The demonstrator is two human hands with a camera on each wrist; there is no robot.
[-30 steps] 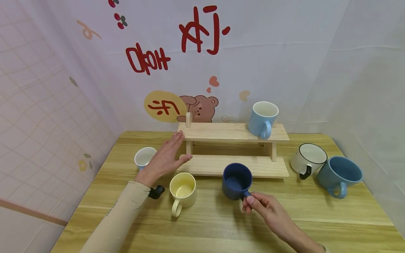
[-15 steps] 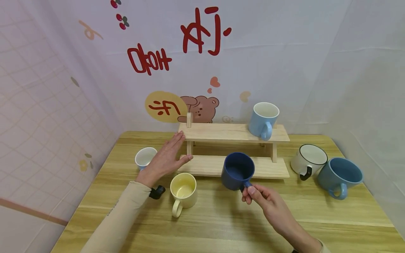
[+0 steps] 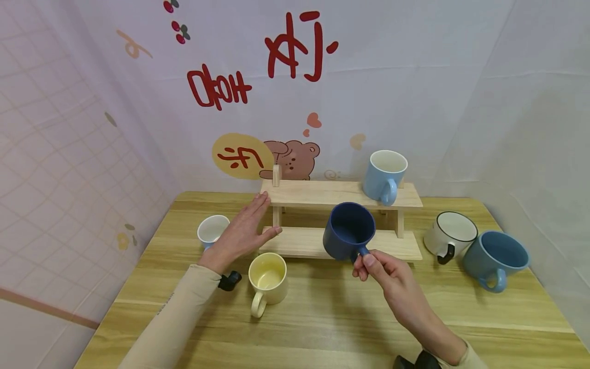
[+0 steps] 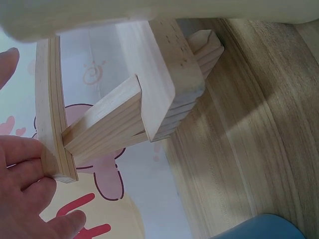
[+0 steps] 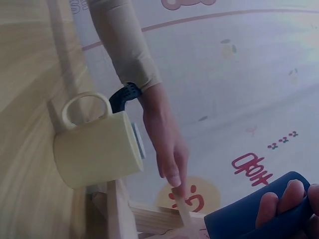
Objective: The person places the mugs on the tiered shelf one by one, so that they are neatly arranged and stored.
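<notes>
My right hand (image 3: 392, 282) pinches the handle of a dark blue mug (image 3: 335, 238) and holds it raised, its mouth tipped toward me, in front of a two-tier wooden shelf (image 3: 313, 192). In the right wrist view the same navy mug (image 5: 249, 211) fills the lower right corner, fingers over it. My left hand (image 3: 240, 237) rests its extended fingertips on the left end of the upper board, thumb spread apart. The left wrist view has those fingers (image 4: 22, 172) against the board's end. On the upper board's right side stands a light blue mug (image 3: 379, 182).
A yellow mug (image 3: 267, 287) stands on the wooden table (image 3: 304, 333), left of centre. Partly behind my left forearm is a small mug (image 3: 209, 228), white inside. At the right, a white mug with a black rim (image 3: 444, 236) sits beside a wide blue mug (image 3: 484, 259).
My right hand has lifted the dark blue mug from low before the shelf, up and toward the gap between the boards, tipping it more. My left hand has stayed on the upper board's end.
</notes>
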